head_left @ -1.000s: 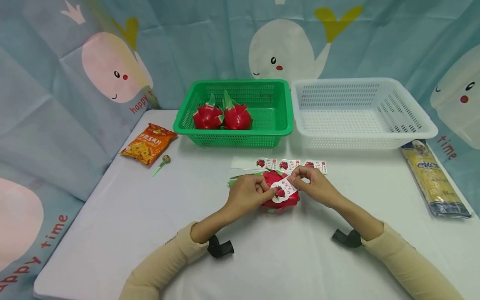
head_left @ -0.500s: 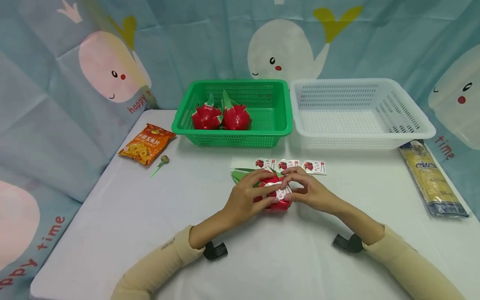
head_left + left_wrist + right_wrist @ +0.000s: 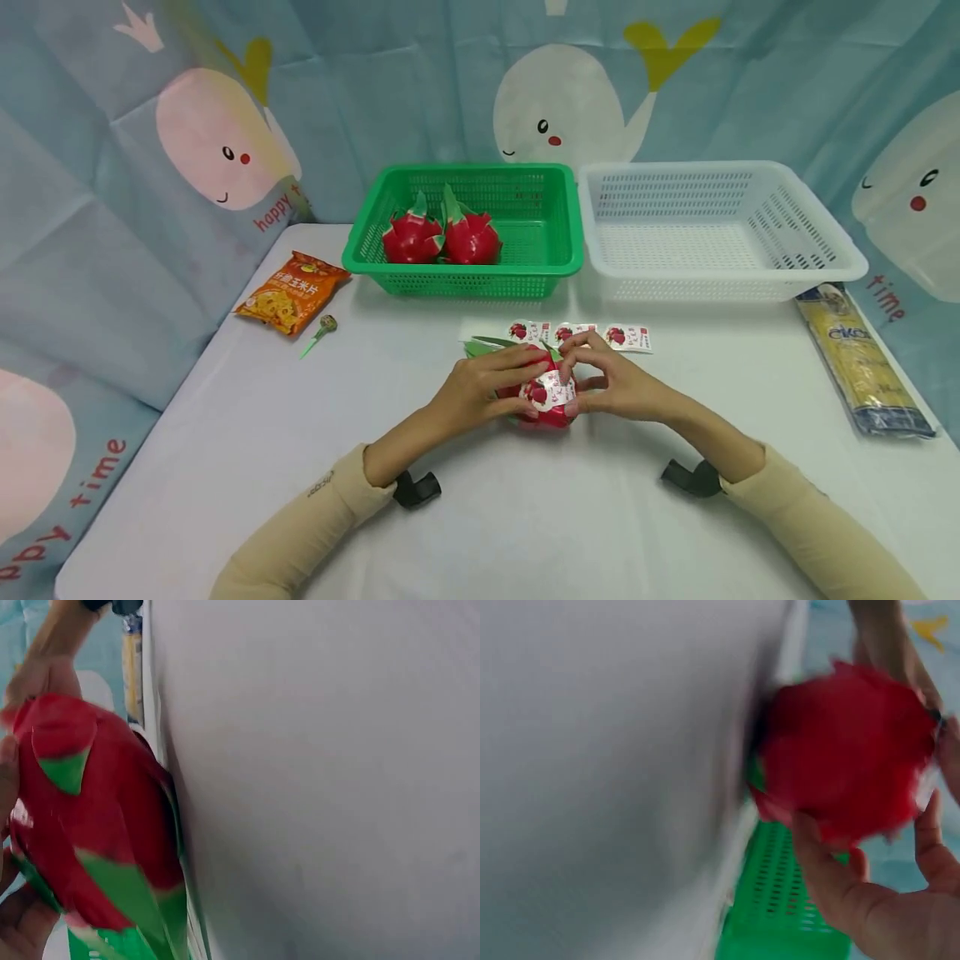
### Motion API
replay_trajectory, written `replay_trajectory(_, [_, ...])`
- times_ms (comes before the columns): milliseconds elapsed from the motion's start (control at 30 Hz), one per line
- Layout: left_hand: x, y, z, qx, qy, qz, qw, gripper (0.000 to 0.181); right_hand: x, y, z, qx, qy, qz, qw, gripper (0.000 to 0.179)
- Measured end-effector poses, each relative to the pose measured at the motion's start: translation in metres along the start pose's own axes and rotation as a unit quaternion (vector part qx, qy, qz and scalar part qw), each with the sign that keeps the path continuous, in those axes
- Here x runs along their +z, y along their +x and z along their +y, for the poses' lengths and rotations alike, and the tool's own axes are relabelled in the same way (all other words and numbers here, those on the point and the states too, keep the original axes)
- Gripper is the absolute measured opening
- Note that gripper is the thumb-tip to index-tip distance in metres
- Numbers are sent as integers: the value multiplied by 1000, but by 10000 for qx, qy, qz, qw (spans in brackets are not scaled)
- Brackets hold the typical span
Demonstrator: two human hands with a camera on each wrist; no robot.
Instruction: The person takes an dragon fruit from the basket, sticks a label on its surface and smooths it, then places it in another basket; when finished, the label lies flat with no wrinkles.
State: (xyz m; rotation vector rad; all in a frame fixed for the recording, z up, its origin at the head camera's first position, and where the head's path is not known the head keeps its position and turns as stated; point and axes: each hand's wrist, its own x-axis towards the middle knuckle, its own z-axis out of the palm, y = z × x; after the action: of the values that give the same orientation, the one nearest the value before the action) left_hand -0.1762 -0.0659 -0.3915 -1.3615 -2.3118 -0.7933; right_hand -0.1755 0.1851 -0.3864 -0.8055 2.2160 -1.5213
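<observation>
A red dragon fruit (image 3: 557, 417) with green leaf tips lies on the white table, held between both hands. A white label sticker (image 3: 557, 393) with a fruit picture lies against its upper side. From the left, my left hand (image 3: 474, 388) grips the fruit, fingers over the top and thumb along the near side. My right hand (image 3: 621, 387) curves its fingers and thumb round the right end, at the sticker's edge. In the left wrist view the dragon fruit (image 3: 112, 802) shows its leafy side. The right wrist view shows the dragon fruit (image 3: 847, 750) blurred, with right-hand fingers (image 3: 821, 859) against it.
Just behind the fruit lies a strip of label stickers (image 3: 632, 337). A green basket (image 3: 465, 269) holds two dragon fruits (image 3: 472, 239); a white basket (image 3: 727, 273) stands beside it. An orange snack bag (image 3: 292, 292) and lollipop (image 3: 322, 329) lie left, a noodle pack (image 3: 862, 358) right.
The sticker, earlier pinched by both hands over the fruit, now lies against its skin. Both hands have shifted to grip the fruit, which has turned and moved slightly left.
</observation>
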Motion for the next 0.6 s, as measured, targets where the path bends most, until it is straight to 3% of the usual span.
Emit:
replay_trajectory(100, [-4, 0, -1, 0, -103, -163, 9998, 60, 4, 0, -1, 20, -206, -80, 9998, 30])
replay_trajectory(233, [-6, -2, -1, 18, -211, -244, 9995, 61, 5, -4, -3, 170, -476, 179, 9986, 20])
replay_trajectory(367, [-8, -4, -2, 105, -147, -329, 9993, 63, 12, -2, -7, 416, -837, 389, 9949, 27])
replay_trajectory(467, [-10, -6, -2, 58, -192, -435, 9989, 62, 11, -1, -11, 529, -936, 227, 9939, 30])
replay_trajectory(600, [-13, -9, -4, -106, -452, -526, 9975, 62, 1, -3, -14, 465, -607, -202, 9969, 23])
